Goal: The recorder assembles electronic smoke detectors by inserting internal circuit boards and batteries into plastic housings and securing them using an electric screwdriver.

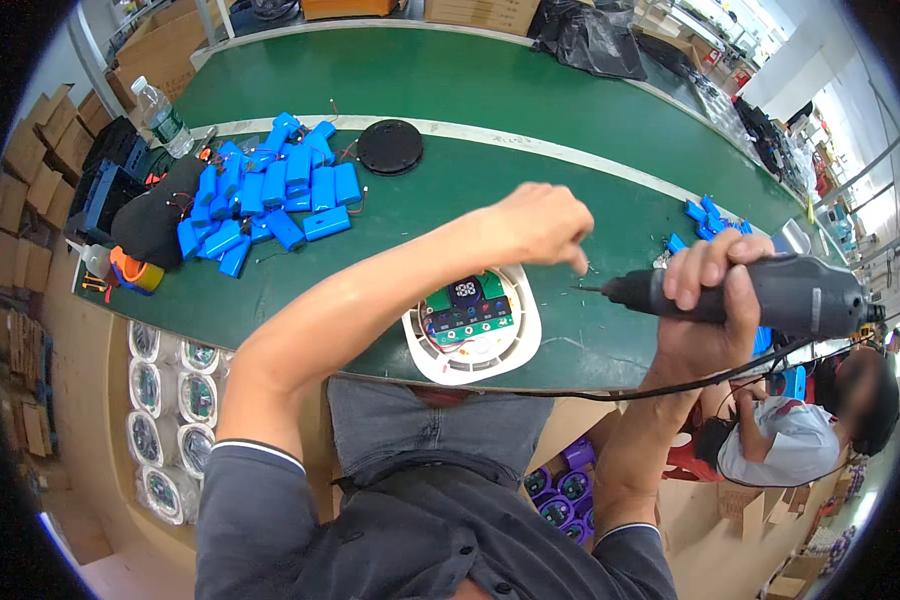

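My right hand (710, 290) is wrapped round a dark grey electric screwdriver (790, 295), its thin bit pointing left. A black cable runs from the tool's back end and passes in front of my wrist. My left hand (545, 228) is closed with its fingertips bent down, just above and left of the bit's tip; what they pinch, if anything, is too small to make out. Below my left forearm lies a white rounded housing (525, 345), open side up. Inside it sits a green circuit board (495, 328) with a small display, a dark strip and wires.
A heap of blue battery packs (290, 185) lies at the left, beside a black round disc (390, 147). More blue packs (710, 215) are at the right. A bottle (162, 118) and orange tape roll (135, 272) stand far left. Boxed white units (198, 398) sit below; a co-worker (785, 440) sits at right.
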Action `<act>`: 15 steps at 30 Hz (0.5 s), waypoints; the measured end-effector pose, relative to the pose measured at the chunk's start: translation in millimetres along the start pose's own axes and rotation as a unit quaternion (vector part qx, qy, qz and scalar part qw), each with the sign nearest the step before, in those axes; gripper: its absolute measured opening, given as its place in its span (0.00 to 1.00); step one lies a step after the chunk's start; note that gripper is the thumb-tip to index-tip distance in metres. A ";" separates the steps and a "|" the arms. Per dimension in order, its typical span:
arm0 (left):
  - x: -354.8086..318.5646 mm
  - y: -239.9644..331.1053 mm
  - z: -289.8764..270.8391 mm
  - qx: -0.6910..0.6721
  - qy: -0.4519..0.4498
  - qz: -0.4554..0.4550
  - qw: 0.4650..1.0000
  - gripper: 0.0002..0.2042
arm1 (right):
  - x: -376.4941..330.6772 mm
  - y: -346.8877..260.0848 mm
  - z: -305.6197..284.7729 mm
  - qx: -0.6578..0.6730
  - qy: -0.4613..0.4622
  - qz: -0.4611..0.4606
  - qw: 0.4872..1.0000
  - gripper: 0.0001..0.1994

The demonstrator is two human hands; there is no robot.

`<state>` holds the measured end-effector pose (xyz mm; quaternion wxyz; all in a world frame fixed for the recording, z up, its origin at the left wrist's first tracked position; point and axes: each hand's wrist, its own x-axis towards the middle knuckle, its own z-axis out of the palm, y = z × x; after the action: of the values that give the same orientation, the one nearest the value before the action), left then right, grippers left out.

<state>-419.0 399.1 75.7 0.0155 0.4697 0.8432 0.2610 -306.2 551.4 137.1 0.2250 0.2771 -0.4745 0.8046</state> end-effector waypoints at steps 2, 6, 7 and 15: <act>-6.9 -19.3 -1.2 0.005 0.065 -0.022 0.998 0.09 | 0.6 11.0 9.0 0.008 0.007 0.021 1.000 0.11; -79.4 -35.9 -9.1 0.023 0.217 -0.126 0.968 0.14 | 3.0 44.8 24.9 0.010 0.032 0.086 0.996 0.12; -103.2 -29.6 -7.7 0.018 0.232 -0.156 0.960 0.15 | 3.5 53.4 31.1 0.015 0.034 0.115 0.993 0.12; -168.6 30.5 23.9 -0.007 0.164 -0.166 0.972 0.37 | 4.9 77.5 53.7 -0.074 -0.026 0.161 0.984 0.11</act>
<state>-294.4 287.3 32.0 -0.0764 0.2739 0.8987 0.3340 -345.8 469.5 112.0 0.0997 0.2006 -0.5771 0.7854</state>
